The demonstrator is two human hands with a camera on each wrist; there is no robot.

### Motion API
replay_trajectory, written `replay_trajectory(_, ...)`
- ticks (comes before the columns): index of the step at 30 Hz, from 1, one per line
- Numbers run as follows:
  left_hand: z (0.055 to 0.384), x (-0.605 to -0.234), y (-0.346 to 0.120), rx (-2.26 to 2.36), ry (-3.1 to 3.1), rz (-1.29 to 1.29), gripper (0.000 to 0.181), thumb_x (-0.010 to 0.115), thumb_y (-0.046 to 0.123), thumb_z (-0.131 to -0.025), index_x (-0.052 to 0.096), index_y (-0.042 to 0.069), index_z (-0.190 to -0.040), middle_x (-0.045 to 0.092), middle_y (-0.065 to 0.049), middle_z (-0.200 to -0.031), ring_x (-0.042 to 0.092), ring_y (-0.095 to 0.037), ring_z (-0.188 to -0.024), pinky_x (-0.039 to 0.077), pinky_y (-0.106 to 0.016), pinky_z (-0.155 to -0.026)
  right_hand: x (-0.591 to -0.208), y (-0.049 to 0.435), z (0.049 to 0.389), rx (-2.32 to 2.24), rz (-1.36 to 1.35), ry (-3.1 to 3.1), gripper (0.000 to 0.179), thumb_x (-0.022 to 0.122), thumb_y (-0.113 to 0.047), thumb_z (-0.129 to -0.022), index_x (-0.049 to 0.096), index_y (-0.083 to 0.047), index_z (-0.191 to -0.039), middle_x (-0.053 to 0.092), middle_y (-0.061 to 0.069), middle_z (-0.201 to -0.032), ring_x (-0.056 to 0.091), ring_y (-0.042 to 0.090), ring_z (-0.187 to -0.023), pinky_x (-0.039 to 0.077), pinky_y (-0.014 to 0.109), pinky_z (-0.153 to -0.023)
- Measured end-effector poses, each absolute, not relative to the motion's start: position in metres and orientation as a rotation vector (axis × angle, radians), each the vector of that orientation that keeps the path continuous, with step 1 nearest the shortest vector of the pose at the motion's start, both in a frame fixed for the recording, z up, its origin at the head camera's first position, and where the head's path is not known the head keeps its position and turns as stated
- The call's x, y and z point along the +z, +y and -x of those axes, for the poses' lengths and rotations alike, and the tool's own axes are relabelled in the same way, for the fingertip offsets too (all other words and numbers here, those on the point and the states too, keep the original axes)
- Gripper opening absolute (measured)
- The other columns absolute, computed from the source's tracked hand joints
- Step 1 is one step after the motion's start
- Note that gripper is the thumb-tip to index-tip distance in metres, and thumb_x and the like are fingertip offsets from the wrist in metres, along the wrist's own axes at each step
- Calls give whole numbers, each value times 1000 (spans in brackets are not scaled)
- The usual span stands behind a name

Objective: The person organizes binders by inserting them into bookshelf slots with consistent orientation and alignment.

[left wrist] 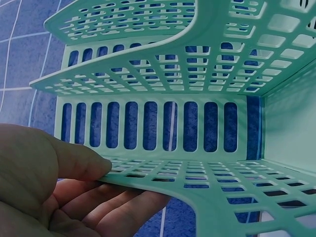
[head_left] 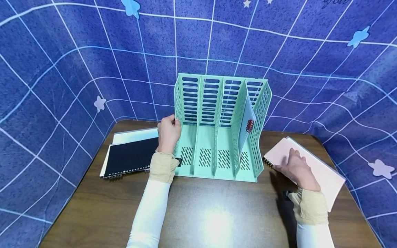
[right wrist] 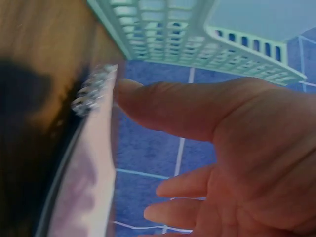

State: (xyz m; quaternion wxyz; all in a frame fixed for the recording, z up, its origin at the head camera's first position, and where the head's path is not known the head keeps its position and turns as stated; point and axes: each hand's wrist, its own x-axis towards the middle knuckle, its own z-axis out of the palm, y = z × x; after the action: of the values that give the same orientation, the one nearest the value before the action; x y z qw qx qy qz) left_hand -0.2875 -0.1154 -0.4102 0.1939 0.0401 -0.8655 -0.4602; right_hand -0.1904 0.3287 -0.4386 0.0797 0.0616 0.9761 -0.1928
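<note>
A mint-green file organizer (head_left: 204, 172) with several upright dividers stands in the middle of the table. My left hand (head_left: 169, 134) grips the edge of its left side wall, thumb inside and fingers outside in the left wrist view (left wrist: 59, 182). A blue notebook (head_left: 246, 120) with a red spiral leans upright in the rightmost slot. On the right lies a pink spiral notebook (head_left: 325, 177), with another cover edge showing beneath it. Over its spiral end is my right hand (head_left: 299, 170), fingers spread and relaxed. In the right wrist view its thumb tip is right at the pink notebook's (right wrist: 101, 153) edge.
Left of the organizer lie a black-covered notebook (head_left: 130, 156) and a pale blue-white one (head_left: 133, 135), partly overlapping. The brown wooden table (head_left: 192, 210) reflects a bright light near its front. A blue curtain (head_left: 149, 62) with white grid lines hangs behind and at both sides.
</note>
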Motion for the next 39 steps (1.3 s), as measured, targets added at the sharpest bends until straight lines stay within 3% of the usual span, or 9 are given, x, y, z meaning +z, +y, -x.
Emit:
replay_trajectory(4, 287, -410, -116, -1301, -2433, -127, 23, 54, 13, -105, 77, 13, -101, 62, -6, -64, 44, -23, -45, 36, -35, -47, -447, 334, 193, -504, -192, 2867, 94, 76, -40, -87, 28, 22, -140, 40, 48, -131, 40, 68, -121, 39, 76, -97)
replay_trajectory(8, 287, -410, -116, -1296, -2425, -128, 22, 56, 12, -104, 76, 13, -97, 64, -7, -66, 47, -24, -48, 38, -36, -49, -453, 337, 196, -466, -216, 2809, 78, 80, -45, -83, 43, 15, -115, 53, 35, -106, 57, 51, -97, 50, 65, -82)
replay_trajectory(14, 288, -410, -116, -1289, -2420, -113, 23, 55, 12, -104, 73, 11, -91, 61, -6, -63, 46, -24, -47, 36, -36, -49, -458, 340, 198, -470, -165, 2799, 44, 80, -35, -82, 56, 2, -88, 57, 17, -84, 57, 32, -77, 50, 49, -71)
replay_trajectory(22, 287, -410, -115, -1309, -2420, -119, 23, 55, 13, -105, 73, 10, -92, 57, -6, -60, 42, -23, -45, 35, -35, -48, -458, 344, 195, -475, -183, 2766, 28, 73, -28, -83, 60, -4, -89, 60, 12, -82, 58, 28, -76, 47, 42, -65)
replay_trajectory(31, 286, -410, -115, -1317, -2412, -99, 22, 55, 12, -105, 74, 10, -94, 57, -7, -61, 42, -24, -45, 34, -35, -47, -459, 345, 195, -377, -41, 2812, 6, 61, -14, -82, 61, -8, -79, 58, 10, -78, 55, 28, -74, 47, 45, -66)
replay_trajectory(35, 287, -410, -115, -1319, -2421, -112, 22, 55, 14, -105, 75, 11, -96, 58, -6, -62, 43, -24, -46, 35, -35, -48, -457, 344, 195, -375, -37, 2803, 7, 55, -8, -80, 58, -10, -75, 55, 9, -76, 52, 28, -73, 44, 42, -64)
replay_trajectory(39, 286, -410, -116, -1323, -2424, -113, 23, 54, 15, -106, 76, 11, -102, 63, -8, -65, 46, -25, -47, 36, -36, -49, -453, 344, 195, -392, -75, 2793, 6, 54, -6, -80, 60, -6, -83, 56, 11, -78, 53, 29, -74, 44, 42, -64)
